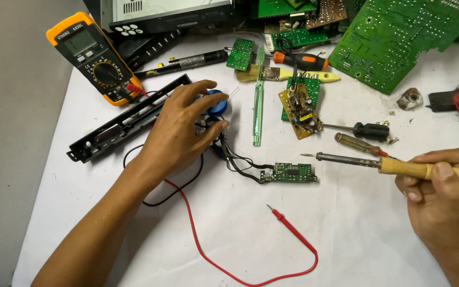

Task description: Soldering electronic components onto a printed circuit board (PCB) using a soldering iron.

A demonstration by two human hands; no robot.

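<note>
The right hand has its grip closed around the wooden handle of a soldering iron, thumb on top and fingers curled beneath; the metal shaft runs out leftward from that grip, its tip held just above the white table. A small green circuit board lies on the table just beyond the tip and slightly below it, with black wires running from its left end toward the other hand. The left hand lies palm down with fingers spread in a loose, part-open grip, fingertips touching a round blue tin; what the tin holds is hidden.

Left of that hand, touching its edge, lies a long black plastic frame, and past it a yellow multimeter. Its red lead loops across the table below both hands, the probe lying free. Between the two grips, farther back, lie a green toothbrush, a brown circuit board and two screwdrivers.
</note>
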